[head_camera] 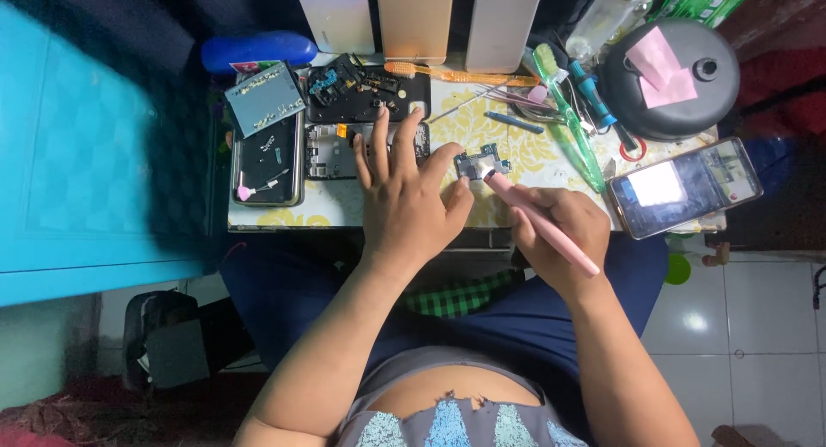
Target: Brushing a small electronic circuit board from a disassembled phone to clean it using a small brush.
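Note:
My left hand [404,193] rests flat on the small work table [327,208], fingers spread, with the thumb and forefinger pinning a small dark circuit board [482,163]. My right hand [559,232] grips a pink pen-shaped tool [540,223] whose tip touches the board's lower right edge. Just beyond my left fingers lies an opened phone frame [331,150], partly hidden by them, and behind it a dark phone body with exposed parts [366,90].
A metal tray [267,159] with small parts sits at the left, a grey block [264,97] above it. Toothbrushes [564,111], tweezers and screwdrivers lie to the right, beside a black round lid [671,77] and a lit phone [684,187]. Three phones stand at the back.

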